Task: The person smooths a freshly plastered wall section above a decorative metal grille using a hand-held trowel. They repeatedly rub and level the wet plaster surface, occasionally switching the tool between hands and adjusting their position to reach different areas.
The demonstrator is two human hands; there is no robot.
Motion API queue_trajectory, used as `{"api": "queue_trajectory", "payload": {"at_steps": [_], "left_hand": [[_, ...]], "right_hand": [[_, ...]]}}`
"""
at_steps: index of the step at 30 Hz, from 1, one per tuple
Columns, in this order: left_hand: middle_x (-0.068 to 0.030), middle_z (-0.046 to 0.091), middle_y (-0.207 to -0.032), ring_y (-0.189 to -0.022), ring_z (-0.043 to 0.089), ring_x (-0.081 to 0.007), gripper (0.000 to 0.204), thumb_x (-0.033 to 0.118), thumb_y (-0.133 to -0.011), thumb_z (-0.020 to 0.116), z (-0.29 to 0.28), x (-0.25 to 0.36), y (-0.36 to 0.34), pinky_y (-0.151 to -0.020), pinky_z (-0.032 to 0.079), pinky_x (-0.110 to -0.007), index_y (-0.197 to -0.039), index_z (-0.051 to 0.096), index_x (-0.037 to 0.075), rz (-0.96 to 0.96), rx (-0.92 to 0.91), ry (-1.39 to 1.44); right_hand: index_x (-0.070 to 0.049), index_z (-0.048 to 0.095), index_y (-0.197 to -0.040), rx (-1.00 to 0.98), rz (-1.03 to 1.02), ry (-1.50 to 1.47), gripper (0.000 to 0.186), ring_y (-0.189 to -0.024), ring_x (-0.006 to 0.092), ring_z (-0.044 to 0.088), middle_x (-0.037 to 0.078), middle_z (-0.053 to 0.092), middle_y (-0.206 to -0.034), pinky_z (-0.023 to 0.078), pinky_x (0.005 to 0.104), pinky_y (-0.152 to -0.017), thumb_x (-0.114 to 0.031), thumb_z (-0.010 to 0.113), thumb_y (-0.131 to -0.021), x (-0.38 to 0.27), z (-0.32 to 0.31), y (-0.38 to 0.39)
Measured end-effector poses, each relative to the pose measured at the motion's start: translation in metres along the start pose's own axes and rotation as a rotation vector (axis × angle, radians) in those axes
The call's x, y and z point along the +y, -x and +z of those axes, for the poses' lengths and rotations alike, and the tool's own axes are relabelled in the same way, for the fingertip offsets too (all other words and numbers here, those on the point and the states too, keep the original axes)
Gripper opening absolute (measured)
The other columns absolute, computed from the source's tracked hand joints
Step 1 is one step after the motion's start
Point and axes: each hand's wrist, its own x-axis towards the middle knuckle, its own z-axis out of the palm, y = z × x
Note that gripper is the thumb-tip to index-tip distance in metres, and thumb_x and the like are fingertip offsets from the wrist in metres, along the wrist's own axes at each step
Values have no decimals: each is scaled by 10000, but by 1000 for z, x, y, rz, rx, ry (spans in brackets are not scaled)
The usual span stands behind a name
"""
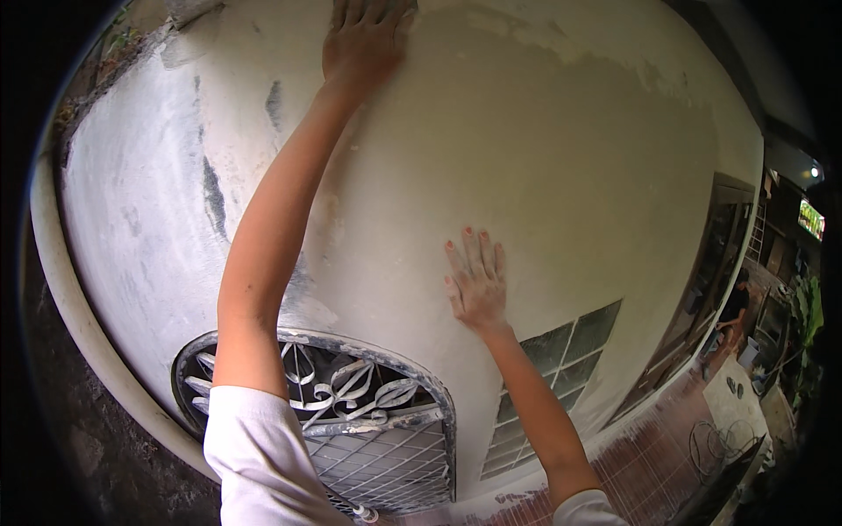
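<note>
My left hand (367, 46) reaches high up the pale plastered wall (544, 149), at the upper edge of the view. Its fingers look stretched out flat, but their tips are cut off by the frame, and whether anything lies under the palm is hidden. Lower and to the right, my right hand (479, 285) rests against the same wall with fingers spread and nothing in it. Pale dust coats its back and fingers. Around my left hand the wall shows beige tones, with whiter areas and dark grey streaks farther left.
Below my arms is an arched opening with a scrolled metal grille (351, 390). A paned window (561, 359) and a dark-framed door (702, 289) lie to the right. A pale curved pipe (83, 316) edges the left side. A person (735, 311) is beyond the red-tiled floor (645, 447).
</note>
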Motion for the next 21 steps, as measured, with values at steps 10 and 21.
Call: {"api": "queue_trajectory", "payload": {"at_steps": [10, 21], "left_hand": [[-31, 445, -1562, -1458, 374, -295, 439, 311, -1027, 469, -22, 3, 59, -1223, 260, -468, -1457, 529, 254, 363, -40, 3], [-31, 444, -1563, -1471, 356, -280, 451, 311, -1012, 457, -7, 18, 41, -1233, 235, -454, -1451, 536, 239, 444, -109, -82]], "right_hand": [[-157, 426, -1532, 19, 35, -35, 552, -1494, 415, 279, 176, 318, -1620, 172, 607, -1196, -288, 473, -998, -9, -1, 1], [-152, 425, -1534, -118, 70, -50, 576, -1508, 398, 252, 176, 279, -1637, 174, 561, -1212, -270, 511, -977, -16, -31, -4]]}}
